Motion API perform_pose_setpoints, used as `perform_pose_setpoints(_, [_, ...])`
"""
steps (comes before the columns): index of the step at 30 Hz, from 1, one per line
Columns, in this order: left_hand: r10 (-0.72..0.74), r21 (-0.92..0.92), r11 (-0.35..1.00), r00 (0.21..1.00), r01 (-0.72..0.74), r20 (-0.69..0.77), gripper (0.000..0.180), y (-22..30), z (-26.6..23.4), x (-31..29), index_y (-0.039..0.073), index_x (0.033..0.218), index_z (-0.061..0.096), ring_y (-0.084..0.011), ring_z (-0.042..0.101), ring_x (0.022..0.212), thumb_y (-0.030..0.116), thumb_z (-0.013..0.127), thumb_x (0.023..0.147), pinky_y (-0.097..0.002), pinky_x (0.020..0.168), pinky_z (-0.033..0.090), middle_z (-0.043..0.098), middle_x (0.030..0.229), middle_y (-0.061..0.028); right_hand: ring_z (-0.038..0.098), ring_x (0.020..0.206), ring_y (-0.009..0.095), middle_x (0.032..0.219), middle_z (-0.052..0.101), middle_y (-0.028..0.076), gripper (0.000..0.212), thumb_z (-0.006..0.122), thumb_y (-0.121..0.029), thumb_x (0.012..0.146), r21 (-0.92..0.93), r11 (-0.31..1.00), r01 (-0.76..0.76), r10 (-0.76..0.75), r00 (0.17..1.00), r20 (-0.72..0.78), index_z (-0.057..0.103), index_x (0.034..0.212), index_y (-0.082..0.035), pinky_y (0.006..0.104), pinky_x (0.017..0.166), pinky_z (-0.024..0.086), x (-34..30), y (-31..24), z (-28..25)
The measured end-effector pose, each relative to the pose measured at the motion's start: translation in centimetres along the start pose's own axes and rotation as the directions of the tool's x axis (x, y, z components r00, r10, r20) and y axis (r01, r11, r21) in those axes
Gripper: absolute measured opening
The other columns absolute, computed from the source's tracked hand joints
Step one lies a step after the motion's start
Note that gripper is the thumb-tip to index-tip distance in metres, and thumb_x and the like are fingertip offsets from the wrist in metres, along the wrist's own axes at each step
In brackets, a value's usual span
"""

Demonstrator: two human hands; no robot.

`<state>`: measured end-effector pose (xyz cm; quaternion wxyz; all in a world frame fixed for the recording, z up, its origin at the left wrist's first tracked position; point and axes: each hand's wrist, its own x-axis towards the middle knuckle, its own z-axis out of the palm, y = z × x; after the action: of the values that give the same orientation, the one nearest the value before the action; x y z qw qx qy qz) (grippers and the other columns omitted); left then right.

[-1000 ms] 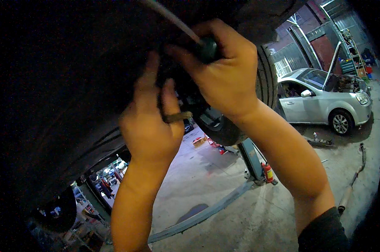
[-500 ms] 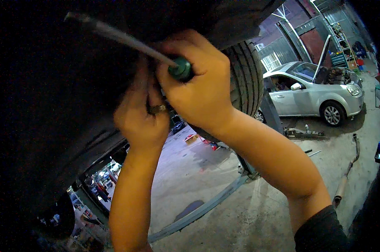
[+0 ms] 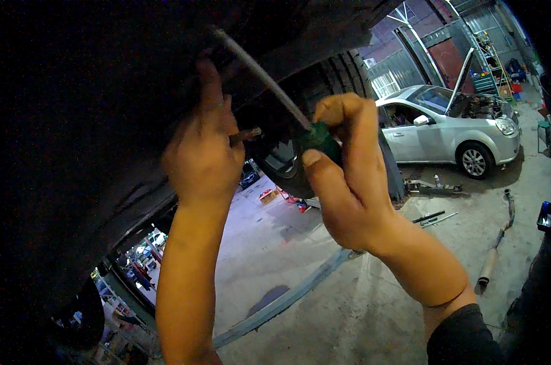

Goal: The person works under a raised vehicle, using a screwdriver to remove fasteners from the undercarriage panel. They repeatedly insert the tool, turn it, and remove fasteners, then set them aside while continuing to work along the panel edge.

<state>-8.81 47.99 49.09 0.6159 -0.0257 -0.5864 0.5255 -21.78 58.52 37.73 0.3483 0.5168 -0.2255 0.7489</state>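
From my remote view, a concrete floor (image 3: 324, 322) runs back to a silver car (image 3: 438, 137) with its hood raised. A dark vehicle underside (image 3: 123, 158) hangs close overhead. I see the right hand (image 3: 355, 176) wrapped around the green handle (image 3: 325, 145) of a screwdriver (image 3: 265, 77), its shaft slanting up leftward. The left hand (image 3: 203, 152) points fingers upward, a short rod (image 3: 246, 135) beside it; in that shadow I can't tell whether it's pinching anything.
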Motion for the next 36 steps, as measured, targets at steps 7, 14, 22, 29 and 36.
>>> perform_pose_setpoints(7, [-0.064, -0.006, 0.998, 0.998, 0.064, -0.008, 0.056, 0.5, -0.2, -0.1, 0.015, 0.144, 0.052, -0.036, 0.061, 0.056, 0.016, 0.069, 0.09, -0.0485, 0.052, 0.049, 0.064, 0.07, -0.0178, 0.063, 0.075, 0.04, 0.09, 0.06, 0.021, 0.025, 0.066, -0.005, 0.086, -0.143, 0.963, 0.23, -0.241, 0.968, -0.065, 0.057, 0.107, 0.003, 0.0436, 0.066, 0.051, -0.2, 0.3, 0.4])
perform_pose_setpoints(14, [-0.02, -0.106, 0.994, 1.0, 0.022, 0.017, 0.063, 0.0, -0.3, -0.3, 0.013, 0.145, 0.05, -0.037, 0.064, 0.062, 0.013, 0.07, 0.085, -0.0472, 0.056, 0.052, 0.067, 0.08, -0.0175, 0.064, 0.078, 0.022, 0.09, 0.062, 0.014, 0.025, 0.066, -0.002, 0.088, -0.237, 0.946, 0.22, -0.24, 0.969, -0.062, 0.061, 0.111, 0.005, 0.0306, 0.07, 0.049, -0.1, -0.1, 0.7])
perform_pose_setpoints(22, [-0.065, -0.071, 0.995, 0.993, 0.071, 0.096, 0.084, 0.1, -0.6, -0.2, 0.012, 0.152, 0.039, -0.0369, 0.067, 0.071, 0.007, 0.071, 0.074, -0.049, 0.062, 0.054, 0.07, 0.092, -0.0155, 0.063, 0.074, 0.021, 0.089, 0.062, 0.015, 0.023, 0.066, -0.002, 0.088, -0.237, 0.948, 0.214, -0.237, 0.969, -0.073, 0.062, 0.109, 0.005, 0.0297, 0.068, 0.049, 0.2, -0.4, 0.8])
perform_pose_setpoints(29, [-0.081, -0.05, 0.995, 0.985, 0.089, 0.152, 0.082, 0.3, -1.1, 0.1, 0.013, 0.154, 0.037, -0.0281, 0.07, 0.078, 0.005, 0.068, 0.078, -0.0426, 0.067, 0.058, 0.073, 0.097, -0.0076, 0.063, 0.075, 0.021, 0.089, 0.063, 0.015, 0.021, 0.065, -0.002, 0.088, -0.248, 0.945, 0.212, -0.238, 0.968, -0.08, 0.062, 0.107, 0.006, 0.0298, 0.069, 0.049, 0.2, -0.6, 0.6])
perform_pose_setpoints(36, [-0.072, 0.0, 0.997, 0.989, 0.072, 0.126, 0.081, 0.6, -1.0, 0.3, 0.013, 0.154, 0.036, -0.0278, 0.068, 0.068, 0.008, 0.069, 0.081, -0.0421, 0.06, 0.057, 0.071, 0.085, -0.009, 0.063, 0.075, 0.026, 0.088, 0.063, 0.015, 0.021, 0.068, -0.003, 0.085, -0.223, 0.959, 0.172, -0.196, 0.976, -0.09, 0.061, 0.104, 0.005, 0.0333, 0.067, 0.05, 0.3, -0.6, 0.4])
